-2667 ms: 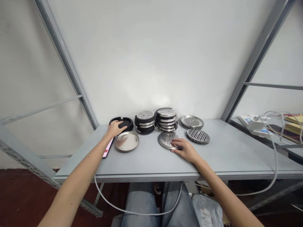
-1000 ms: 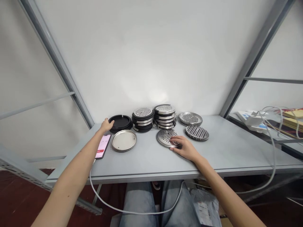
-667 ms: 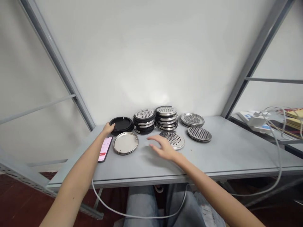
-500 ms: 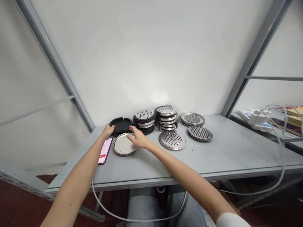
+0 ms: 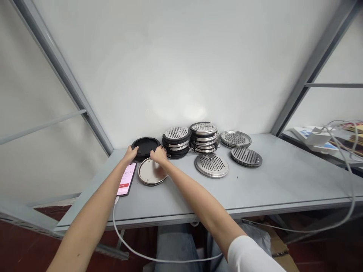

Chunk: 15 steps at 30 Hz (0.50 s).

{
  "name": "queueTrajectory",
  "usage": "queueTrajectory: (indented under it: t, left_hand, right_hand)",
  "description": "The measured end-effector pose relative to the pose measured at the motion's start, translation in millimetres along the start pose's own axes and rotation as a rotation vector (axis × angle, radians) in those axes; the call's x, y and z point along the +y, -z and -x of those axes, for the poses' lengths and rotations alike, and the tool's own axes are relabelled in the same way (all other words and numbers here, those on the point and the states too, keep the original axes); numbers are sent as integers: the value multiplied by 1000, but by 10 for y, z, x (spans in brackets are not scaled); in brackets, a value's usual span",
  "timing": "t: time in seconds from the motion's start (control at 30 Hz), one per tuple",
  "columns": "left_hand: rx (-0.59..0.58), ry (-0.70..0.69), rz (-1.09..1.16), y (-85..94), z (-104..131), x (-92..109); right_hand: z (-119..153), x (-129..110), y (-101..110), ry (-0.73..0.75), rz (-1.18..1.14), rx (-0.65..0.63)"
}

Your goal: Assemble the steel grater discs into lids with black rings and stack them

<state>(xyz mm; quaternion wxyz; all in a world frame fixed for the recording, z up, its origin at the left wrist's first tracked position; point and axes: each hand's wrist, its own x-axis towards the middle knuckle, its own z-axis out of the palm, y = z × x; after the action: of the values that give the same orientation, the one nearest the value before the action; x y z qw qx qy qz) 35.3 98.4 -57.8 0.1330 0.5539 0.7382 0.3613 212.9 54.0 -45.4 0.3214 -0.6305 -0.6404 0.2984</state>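
Our left hand (image 5: 129, 154) and right hand (image 5: 159, 154) pinch opposite sides of the black round tray (image 5: 145, 146); just in front of it lies a shallow steel dish (image 5: 150, 173).

Head camera: forward, downward view
From the wearer's head, behind the near edge of the gray worktable (image 5: 295, 170), we face the white wall (image 5: 181, 68) at close range. Our wide frame spans both metal uprights (image 5: 65, 75); the left hand (image 5: 131, 155) and right hand (image 5: 159, 154) fall left of center.
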Motion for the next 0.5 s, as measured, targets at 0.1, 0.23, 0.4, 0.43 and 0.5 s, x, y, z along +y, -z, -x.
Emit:
queueTrajectory:
  t: [0.1, 0.23, 0.4, 0.43, 0.5]
  left_hand:
    - [-29, 31, 46, -10, -17, -21]
    - [-42, 80, 66, 1, -45, -24]
    - [-44, 130, 35, 11, -28, 33]
    - [-42, 141, 24, 10, -20, 50]
    - [-40, 157, 3, 7, -5, 81]
  right_hand:
    - [-14, -12, -18, -23, -9, -25]
    - [-23, -28, -65, -41, -38, -34]
    - [-45, -43, -60, -20, -14, -47]
    - [-50, -43, -39, -22, -10, -52]
    - [-60, -40, 15, -24, -6, -68]
